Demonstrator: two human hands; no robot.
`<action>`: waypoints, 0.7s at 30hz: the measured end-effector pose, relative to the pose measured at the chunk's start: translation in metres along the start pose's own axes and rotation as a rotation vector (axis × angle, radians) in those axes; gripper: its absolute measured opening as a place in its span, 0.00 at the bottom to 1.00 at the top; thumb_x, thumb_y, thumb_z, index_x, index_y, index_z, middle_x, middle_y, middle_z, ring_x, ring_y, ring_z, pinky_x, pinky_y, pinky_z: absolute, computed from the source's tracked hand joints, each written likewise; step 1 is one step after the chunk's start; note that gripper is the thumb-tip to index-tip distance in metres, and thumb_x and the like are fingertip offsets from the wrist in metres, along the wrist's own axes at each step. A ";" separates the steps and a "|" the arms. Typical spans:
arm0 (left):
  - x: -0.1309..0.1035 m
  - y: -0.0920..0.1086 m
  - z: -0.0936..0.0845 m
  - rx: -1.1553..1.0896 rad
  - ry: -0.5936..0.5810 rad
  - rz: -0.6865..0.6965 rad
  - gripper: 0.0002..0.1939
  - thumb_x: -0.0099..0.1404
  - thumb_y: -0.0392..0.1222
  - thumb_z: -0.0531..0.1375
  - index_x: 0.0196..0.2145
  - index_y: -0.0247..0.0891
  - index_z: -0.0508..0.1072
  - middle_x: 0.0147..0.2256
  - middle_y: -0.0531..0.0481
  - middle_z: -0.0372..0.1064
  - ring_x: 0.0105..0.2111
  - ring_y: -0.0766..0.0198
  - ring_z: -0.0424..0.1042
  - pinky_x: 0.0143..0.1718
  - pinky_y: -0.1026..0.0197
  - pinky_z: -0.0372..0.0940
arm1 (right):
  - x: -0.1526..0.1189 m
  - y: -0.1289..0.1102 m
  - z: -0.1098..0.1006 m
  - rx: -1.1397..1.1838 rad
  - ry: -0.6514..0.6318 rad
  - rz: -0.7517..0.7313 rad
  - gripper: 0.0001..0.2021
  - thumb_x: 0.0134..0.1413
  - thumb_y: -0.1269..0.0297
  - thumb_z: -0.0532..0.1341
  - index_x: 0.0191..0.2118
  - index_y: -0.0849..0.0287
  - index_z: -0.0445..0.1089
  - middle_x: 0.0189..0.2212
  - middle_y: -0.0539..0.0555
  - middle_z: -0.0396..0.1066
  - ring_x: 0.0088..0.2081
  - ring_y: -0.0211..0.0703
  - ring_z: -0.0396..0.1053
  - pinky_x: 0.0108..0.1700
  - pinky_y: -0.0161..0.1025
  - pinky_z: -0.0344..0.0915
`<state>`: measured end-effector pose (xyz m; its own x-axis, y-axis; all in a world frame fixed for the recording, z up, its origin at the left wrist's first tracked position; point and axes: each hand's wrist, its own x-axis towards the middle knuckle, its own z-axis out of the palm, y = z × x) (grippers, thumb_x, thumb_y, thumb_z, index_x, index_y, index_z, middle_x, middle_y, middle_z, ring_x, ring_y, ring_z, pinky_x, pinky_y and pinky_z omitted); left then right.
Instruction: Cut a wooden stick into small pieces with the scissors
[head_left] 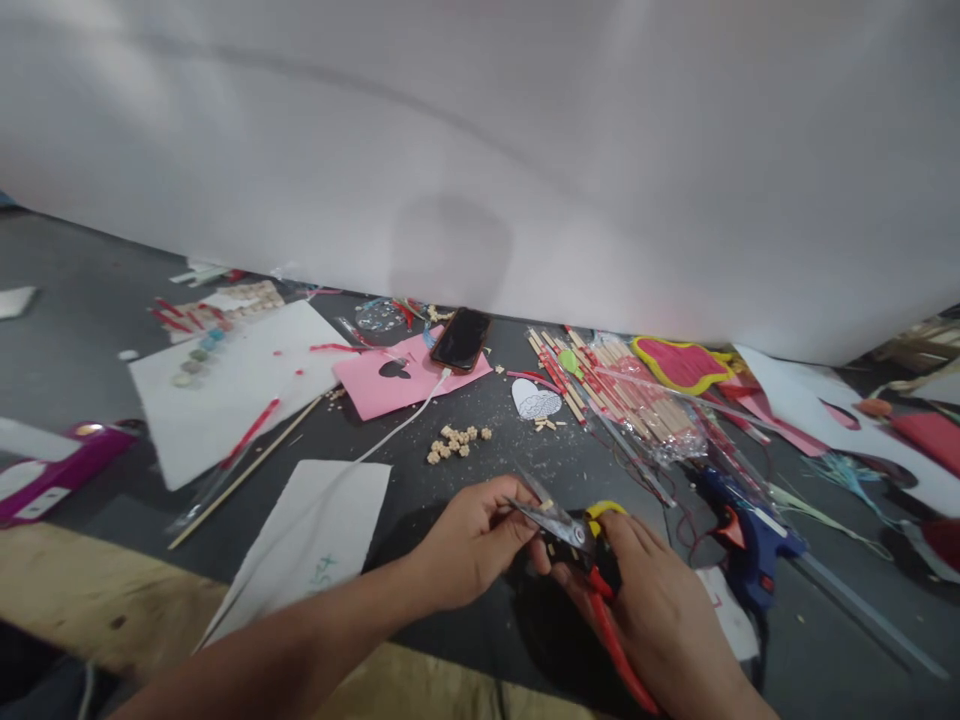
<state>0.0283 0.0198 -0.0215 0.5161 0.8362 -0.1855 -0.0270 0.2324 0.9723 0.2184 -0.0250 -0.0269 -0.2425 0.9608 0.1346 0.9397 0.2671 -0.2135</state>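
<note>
**Metal-bladed cutter point(555, 518) clasped in the right hand point(656, 590)**

The right hand is clamped on its yellow and red handles; these look the surest hold. The left hand point(469, 540), at nine o'clock, has its fingertips together by the blades; whether they pinch anything, I cannot tell. The cutter should feel stiff, moderately heavy, not fragile. Its blades point toward ten o'clock, its long axis running to five. Wooden bits point(456, 443) lie beyond at ten; a glue gun point(754, 545) at three.
</note>
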 end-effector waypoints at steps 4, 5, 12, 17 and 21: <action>0.002 -0.001 0.000 -0.006 -0.013 0.008 0.12 0.62 0.47 0.54 0.31 0.34 0.65 0.19 0.52 0.69 0.13 0.75 0.51 0.16 0.71 0.46 | 0.001 0.002 0.001 0.025 -0.016 -0.003 0.11 0.56 0.56 0.52 0.39 0.58 0.61 0.33 0.57 0.70 0.36 0.48 0.69 0.34 0.42 0.65; 0.002 -0.001 0.000 -0.005 -0.014 0.002 0.12 0.62 0.47 0.54 0.31 0.35 0.65 0.19 0.52 0.69 0.13 0.75 0.50 0.15 0.71 0.46 | 0.001 0.003 0.001 0.032 -0.020 -0.004 0.10 0.56 0.57 0.52 0.38 0.58 0.61 0.33 0.57 0.70 0.36 0.48 0.69 0.34 0.42 0.65; 0.004 -0.002 0.000 -0.010 -0.027 -0.017 0.10 0.62 0.45 0.54 0.31 0.34 0.65 0.20 0.52 0.68 0.13 0.76 0.51 0.15 0.71 0.46 | 0.000 0.007 0.002 0.036 -0.038 0.004 0.09 0.56 0.61 0.52 0.40 0.58 0.62 0.36 0.58 0.70 0.38 0.48 0.68 0.36 0.42 0.65; 0.004 -0.002 0.000 0.002 -0.018 0.008 0.10 0.62 0.45 0.54 0.30 0.34 0.65 0.20 0.52 0.68 0.13 0.76 0.51 0.15 0.71 0.46 | -0.001 0.008 0.005 0.004 -0.010 -0.019 0.10 0.56 0.59 0.53 0.40 0.59 0.61 0.35 0.57 0.69 0.38 0.49 0.68 0.35 0.41 0.64; 0.003 -0.002 0.000 -0.027 -0.020 0.022 0.10 0.61 0.45 0.54 0.31 0.35 0.65 0.19 0.53 0.67 0.13 0.76 0.51 0.15 0.71 0.46 | 0.000 0.006 0.004 -0.057 0.010 -0.022 0.11 0.57 0.56 0.51 0.39 0.58 0.62 0.35 0.57 0.69 0.37 0.49 0.67 0.34 0.42 0.64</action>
<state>0.0302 0.0221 -0.0241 0.5323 0.8311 -0.1607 -0.0620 0.2276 0.9718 0.2231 -0.0231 -0.0318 -0.2612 0.9538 0.1482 0.9465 0.2832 -0.1544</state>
